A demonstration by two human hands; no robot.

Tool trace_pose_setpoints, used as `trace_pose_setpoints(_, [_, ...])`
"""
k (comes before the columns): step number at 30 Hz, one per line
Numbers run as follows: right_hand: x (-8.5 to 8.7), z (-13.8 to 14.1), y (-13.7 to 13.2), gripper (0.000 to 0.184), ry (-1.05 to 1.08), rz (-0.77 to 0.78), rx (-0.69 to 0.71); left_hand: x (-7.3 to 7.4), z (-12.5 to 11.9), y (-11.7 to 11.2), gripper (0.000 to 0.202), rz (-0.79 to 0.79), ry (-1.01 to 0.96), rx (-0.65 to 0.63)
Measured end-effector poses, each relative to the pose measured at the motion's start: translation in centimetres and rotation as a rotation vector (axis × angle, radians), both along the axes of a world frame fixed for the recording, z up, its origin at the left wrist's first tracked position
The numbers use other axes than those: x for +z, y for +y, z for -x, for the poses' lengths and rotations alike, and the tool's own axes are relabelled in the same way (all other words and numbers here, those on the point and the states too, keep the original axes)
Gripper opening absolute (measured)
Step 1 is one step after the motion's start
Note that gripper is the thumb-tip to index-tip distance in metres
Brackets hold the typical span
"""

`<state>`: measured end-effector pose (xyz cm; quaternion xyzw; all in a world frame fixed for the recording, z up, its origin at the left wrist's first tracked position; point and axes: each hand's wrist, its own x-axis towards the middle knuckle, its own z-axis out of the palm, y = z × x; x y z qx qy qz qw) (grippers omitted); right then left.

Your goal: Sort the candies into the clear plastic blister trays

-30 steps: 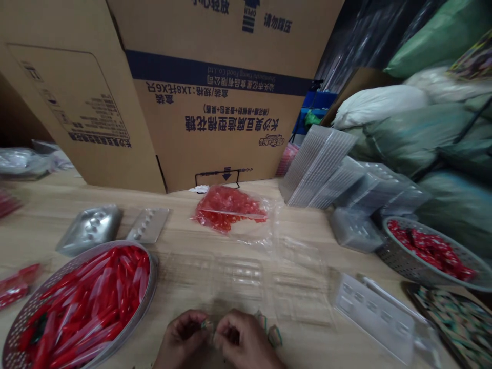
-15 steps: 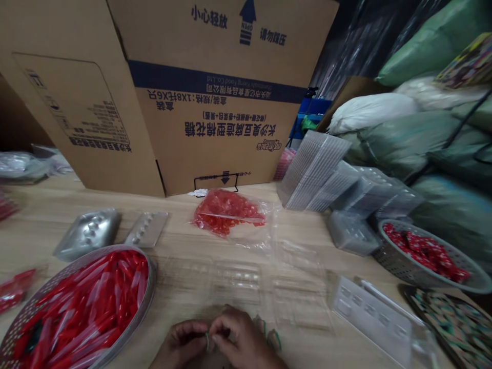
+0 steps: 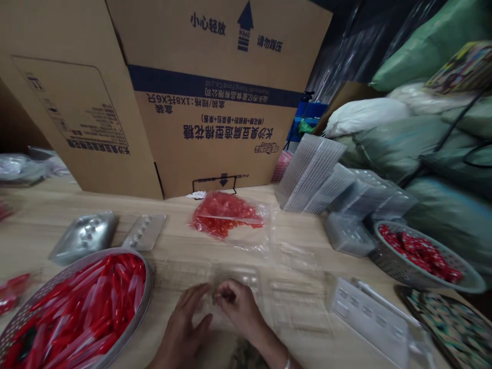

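Note:
My right hand [image 3: 240,305] is over a clear plastic tray [image 3: 246,271], its fingertips pinched on a small greenish piece [image 3: 215,296] too blurred to name. Beside it, my left hand [image 3: 186,325] has its thumb and fingers apart and holds nothing. Under my right wrist lie several small dark green pieces [image 3: 246,354], smeared by motion. More clear trays [image 3: 298,302] rest on the table to the right, and another clear tray [image 3: 184,271] sits to the left.
A basket of red plastic tubes [image 3: 88,307] stands at left. Beyond the trays lies a bag of red pieces [image 3: 226,215], before a cardboard box [image 3: 215,148]. On the right are stacked trays [image 3: 311,171], a basket of red packets [image 3: 430,277] and a dark tray of greenish pieces [image 3: 449,318].
My hands have moved forward to the clear tray and come apart. The left has opened off the small piece, while the right still pinches a small piece.

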<state>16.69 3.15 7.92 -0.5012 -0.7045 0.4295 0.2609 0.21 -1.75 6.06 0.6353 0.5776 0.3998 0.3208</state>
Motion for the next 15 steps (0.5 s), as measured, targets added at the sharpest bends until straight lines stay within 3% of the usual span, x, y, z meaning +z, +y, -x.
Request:
trace_pose_setpoints(2, [0.0, 0.5, 1.0, 0.018, -0.045, -0.058, -0.013, 0.1, 0.5, 1.7, 0.053, -0.104, 0.331, -0.097])
trace_pose_setpoints(4, [-0.1, 0.6, 1.4, 0.020, -0.074, -0.108, -0.006, -0.2, 0.6, 2.8, 0.057, -0.121, 0.496, -0.182])
trace_pose_setpoints(10, [-0.5, -0.5, 1.5, 0.021, -0.125, -0.142, 0.012, -1.0, 0.0, 3.2, 0.057, -0.170, 0.542, -0.225])
trace_pose_setpoints(15, [-0.8, -0.9, 1.8, 0.023, -0.170, -0.141, 0.029, -0.6, -0.3, 3.2, 0.054, -0.192, 0.631, -0.249])
